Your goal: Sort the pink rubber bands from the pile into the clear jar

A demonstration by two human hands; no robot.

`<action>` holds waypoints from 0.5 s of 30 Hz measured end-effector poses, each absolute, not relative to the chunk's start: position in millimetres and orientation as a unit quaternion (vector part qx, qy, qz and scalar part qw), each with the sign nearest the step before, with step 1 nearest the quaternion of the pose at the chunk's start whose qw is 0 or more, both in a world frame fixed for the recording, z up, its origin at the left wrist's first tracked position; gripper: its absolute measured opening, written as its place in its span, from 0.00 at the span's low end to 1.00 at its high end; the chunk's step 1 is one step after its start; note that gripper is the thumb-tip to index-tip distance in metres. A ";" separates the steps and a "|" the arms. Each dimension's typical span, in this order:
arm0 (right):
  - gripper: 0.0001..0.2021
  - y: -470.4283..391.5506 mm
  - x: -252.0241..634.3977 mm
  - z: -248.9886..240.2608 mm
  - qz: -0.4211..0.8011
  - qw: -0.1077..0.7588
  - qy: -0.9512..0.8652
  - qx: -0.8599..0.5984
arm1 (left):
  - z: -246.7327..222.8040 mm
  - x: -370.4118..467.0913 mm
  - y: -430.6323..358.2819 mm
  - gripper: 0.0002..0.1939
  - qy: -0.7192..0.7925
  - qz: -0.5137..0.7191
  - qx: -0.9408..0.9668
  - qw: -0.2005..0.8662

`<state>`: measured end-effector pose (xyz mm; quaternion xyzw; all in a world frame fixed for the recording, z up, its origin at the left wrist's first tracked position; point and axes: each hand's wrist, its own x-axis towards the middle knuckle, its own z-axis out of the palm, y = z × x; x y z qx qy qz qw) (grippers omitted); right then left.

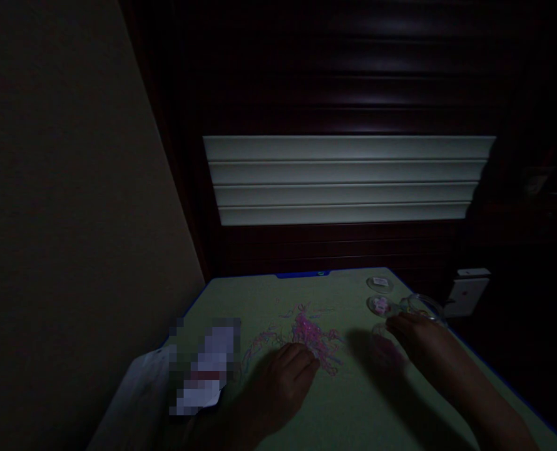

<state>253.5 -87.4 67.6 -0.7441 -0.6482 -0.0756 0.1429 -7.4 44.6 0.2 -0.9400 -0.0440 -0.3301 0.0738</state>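
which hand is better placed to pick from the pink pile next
Left, probably: the left hand is at the near side of the pink pile, while the right hand is farther off, near the clear container.

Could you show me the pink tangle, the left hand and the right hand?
Pink tangle (307,331): head view, on its dense middle.
Left hand (290,377): head view, on its back.
Right hand (418,333): head view, on its back.

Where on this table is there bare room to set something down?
Bare tabletop shows far left, between the blue edge and pale pixelated object, and near the front, between the left hand and right forearm, partly shadowed. Crowded: tangled pinkish strands mid-table by the left hand; clear round containers at right, about the right hand.
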 end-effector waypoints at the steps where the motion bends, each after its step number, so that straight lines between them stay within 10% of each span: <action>1: 0.14 -87.3 253.6 67.1 -0.074 0.142 -0.650 -0.743 | 0.2 -7.5 44.5 0.10 -0.047 -0.328 -0.941 0.071; 15: 0.13 -82.5 241.2 64.1 -0.090 0.215 -0.711 -0.664 | -2.2 -3.5 46.3 0.09 -0.132 -0.244 -0.960 0.041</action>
